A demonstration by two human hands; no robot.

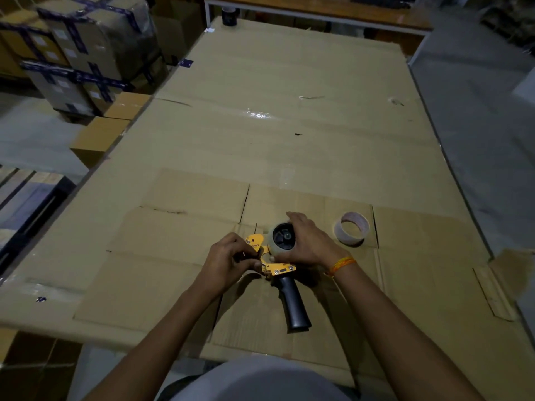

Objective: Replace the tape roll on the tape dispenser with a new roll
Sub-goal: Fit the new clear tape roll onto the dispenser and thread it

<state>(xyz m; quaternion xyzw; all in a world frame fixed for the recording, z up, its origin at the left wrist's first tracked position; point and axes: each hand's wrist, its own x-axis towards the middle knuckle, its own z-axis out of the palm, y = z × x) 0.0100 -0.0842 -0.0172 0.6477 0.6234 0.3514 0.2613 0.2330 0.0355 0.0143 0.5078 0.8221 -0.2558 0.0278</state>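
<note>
A yellow tape dispenser (279, 269) with a black handle (293, 303) lies flat on the cardboard-covered table (289, 125), handle pointing toward me. A clear tape roll (282, 240) sits on its black hub. My right hand (311, 241) wraps around the right side of that roll, thumb at its lower edge. My left hand (231, 260) pinches the dispenser's yellow front end, and its fingertips hide what they grip there. A nearly used-up tape core (351, 228), pale with a thin ring, stands on the cardboard just right of my right hand.
A flattened cardboard box (179, 256) lies under the dispenser. A dark tape roll (229, 15) stands at the table's far edge. Taped cartons (84, 53) are stacked to the left, with plain boxes (98, 140) beside the table. A wooden bench (333, 13) runs behind.
</note>
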